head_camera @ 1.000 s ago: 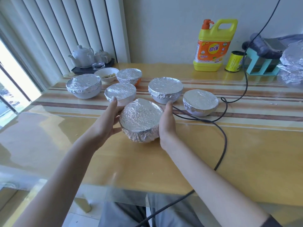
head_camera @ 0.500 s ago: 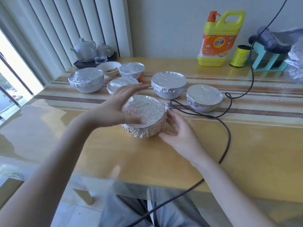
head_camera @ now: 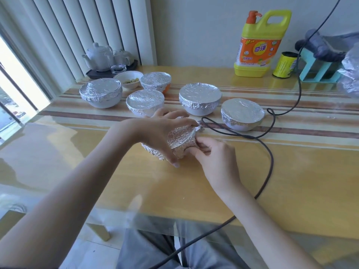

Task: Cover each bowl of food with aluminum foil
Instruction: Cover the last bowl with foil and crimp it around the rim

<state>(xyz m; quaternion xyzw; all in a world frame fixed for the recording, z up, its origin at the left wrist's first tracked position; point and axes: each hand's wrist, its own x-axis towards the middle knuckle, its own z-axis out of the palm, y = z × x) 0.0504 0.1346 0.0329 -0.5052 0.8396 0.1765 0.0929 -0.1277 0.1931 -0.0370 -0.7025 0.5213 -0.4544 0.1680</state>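
Observation:
A foil-wrapped bowl (head_camera: 181,139) sits near the middle of the table (head_camera: 291,171). My left hand (head_camera: 161,131) lies over its top, fingers spread across the foil. My right hand (head_camera: 211,154) presses its fingertips into the crumpled foil on the bowl's right side. Behind it stand several bowls with foil over them, among them one at far left (head_camera: 101,92), one (head_camera: 144,100) just beyond my left hand, and one at right (head_camera: 242,115). A small white bowl of food (head_camera: 129,80) without foil stands at the back.
A black cable (head_camera: 270,152) loops across the table beside my right hand and off the front edge. At the back are a yellow detergent jug (head_camera: 258,45), a yellow can (head_camera: 284,65), a tea set on a dark tray (head_camera: 108,59), and loose foil (head_camera: 349,74) at far right.
My left hand has gone from the bowl's left side to lying over its top. My right hand has dropped to the lower right side, fingers pushing into the foil.

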